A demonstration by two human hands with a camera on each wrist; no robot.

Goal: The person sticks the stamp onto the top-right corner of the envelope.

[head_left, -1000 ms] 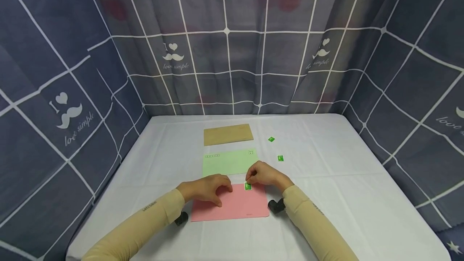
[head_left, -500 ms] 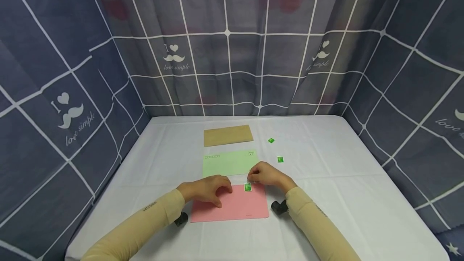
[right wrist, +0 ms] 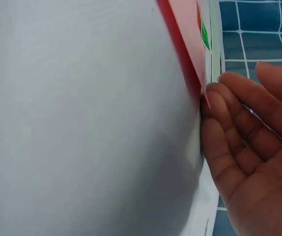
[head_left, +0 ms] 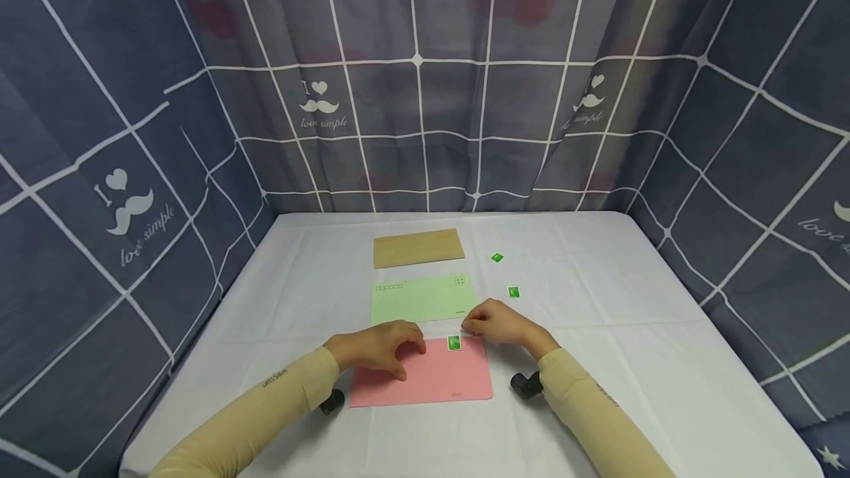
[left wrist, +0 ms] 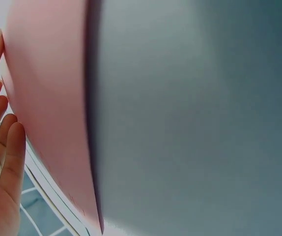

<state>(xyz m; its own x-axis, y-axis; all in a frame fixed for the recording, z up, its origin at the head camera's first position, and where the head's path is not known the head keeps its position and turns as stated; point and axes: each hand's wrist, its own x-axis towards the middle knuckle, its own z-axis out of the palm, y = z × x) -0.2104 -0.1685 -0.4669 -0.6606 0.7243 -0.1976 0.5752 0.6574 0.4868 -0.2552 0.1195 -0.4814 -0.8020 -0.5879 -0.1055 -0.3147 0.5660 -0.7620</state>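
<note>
A pink envelope (head_left: 438,378) lies on the white-covered table, with a small green stamp (head_left: 454,343) at its upper right part, by the top edge. My left hand (head_left: 381,349) rests on the envelope's left side, fingers and thumb spread apart. At the upper right corner is my right hand (head_left: 498,324), its fingers loosely bent. In the right wrist view, the fingers of the right hand (right wrist: 259,147) are beside the envelope's corner (right wrist: 200,81), thumb apart, and nothing shows between them. The left wrist view has the pink envelope (left wrist: 50,73) next to the left fingers (left wrist: 14,147).
Behind the pink envelope lie a light green envelope (head_left: 418,299) and a brown envelope (head_left: 417,248). Two more green stamps, a nearer stamp (head_left: 514,292) and a farther stamp (head_left: 497,257), lie to their right. A dark checked curtain (head_left: 451,94) surrounds the table on three sides.
My right hand has drawn away from the stamp, to the right, leaving it on the pink envelope. The left hand has stayed in place.
</note>
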